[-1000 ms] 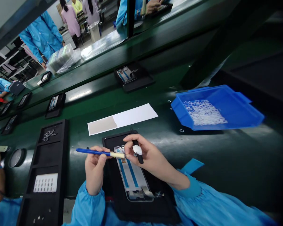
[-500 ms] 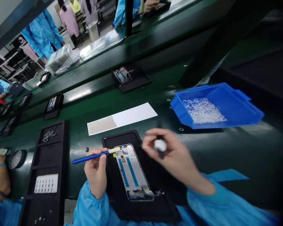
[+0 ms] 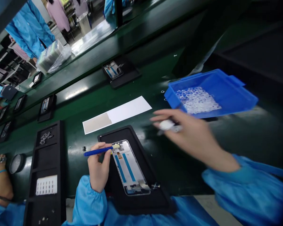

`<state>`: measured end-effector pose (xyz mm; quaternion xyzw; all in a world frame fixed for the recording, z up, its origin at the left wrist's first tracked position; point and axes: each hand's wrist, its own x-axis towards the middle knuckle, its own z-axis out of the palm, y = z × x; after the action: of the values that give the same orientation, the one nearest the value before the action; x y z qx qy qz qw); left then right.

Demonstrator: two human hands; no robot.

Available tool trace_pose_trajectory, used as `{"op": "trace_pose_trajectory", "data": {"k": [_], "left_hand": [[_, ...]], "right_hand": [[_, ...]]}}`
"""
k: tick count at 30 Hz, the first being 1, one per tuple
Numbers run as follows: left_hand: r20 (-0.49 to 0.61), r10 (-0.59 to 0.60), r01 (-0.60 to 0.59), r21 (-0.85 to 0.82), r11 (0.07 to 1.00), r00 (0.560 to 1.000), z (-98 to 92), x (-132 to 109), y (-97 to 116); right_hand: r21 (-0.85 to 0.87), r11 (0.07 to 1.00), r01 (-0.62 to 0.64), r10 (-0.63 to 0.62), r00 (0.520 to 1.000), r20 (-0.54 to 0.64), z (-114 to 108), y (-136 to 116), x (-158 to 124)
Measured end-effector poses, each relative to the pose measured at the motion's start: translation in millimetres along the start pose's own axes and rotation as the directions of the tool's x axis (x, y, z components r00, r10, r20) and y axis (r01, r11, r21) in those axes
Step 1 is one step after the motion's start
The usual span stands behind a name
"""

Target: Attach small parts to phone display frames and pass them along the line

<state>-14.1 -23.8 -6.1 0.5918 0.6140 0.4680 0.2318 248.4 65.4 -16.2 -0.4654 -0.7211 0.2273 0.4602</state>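
Note:
A phone frame point(image 3: 129, 168) with blue strips lies in a black tray point(image 3: 134, 188) in front of me. My left hand point(image 3: 97, 168) grips a blue-handled tool point(image 3: 97, 152) whose pale tip rests at the frame's top left corner. My right hand point(image 3: 188, 133) is blurred by motion, raised to the right of the tray near the blue bin point(image 3: 228, 91). Its fingers are closed around a dark tool with a white-capped finger over it point(image 3: 167, 125). The bin holds several small clear parts point(image 3: 195, 100).
A white and tan sheet point(image 3: 116, 114) lies beyond the tray. A long black parts tray point(image 3: 46, 169) stands at left, with another person's hand point(image 3: 0, 180) beside it. More trays with phone frames point(image 3: 114, 70) sit on the green belt. People in blue coats work at the back.
My right hand has left the phone frame and swung right and away toward the blue bin, still holding its dark tool. My left hand kept the blue tool at the frame's corner.

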Motion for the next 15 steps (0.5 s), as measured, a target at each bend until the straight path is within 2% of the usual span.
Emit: {"op": "trace_pose_trajectory", "data": {"k": [2, 5, 8, 15], "left_hand": [[0.056, 0.029, -0.032, 0.053, 0.998, 0.998, 5.1, 6.4, -0.1], [0.132, 0.101, -0.120, 0.151, 0.981, 0.986, 10.5, 15.5, 2.2], [0.172, 0.150, -0.186, 0.217, 0.958, 0.973, 12.0, 20.4, 4.8], [0.219, 0.167, -0.225, 0.277, 0.934, 0.961, 11.1, 23.8, 8.8]], "right_hand": [[0.155, 0.987, 0.042, -0.074, 0.976, 0.203, 28.7, -10.7, -3.3], [0.188, 0.982, 0.017, -0.081, 0.938, 0.338, 58.3, -11.5, -8.4], [0.158, 0.987, 0.005, -0.065, 0.925, 0.375, 68.1, -7.8, -13.7], [0.137, 0.990, 0.015, -0.063, 0.932, 0.358, 65.8, -9.1, -16.7]]}}
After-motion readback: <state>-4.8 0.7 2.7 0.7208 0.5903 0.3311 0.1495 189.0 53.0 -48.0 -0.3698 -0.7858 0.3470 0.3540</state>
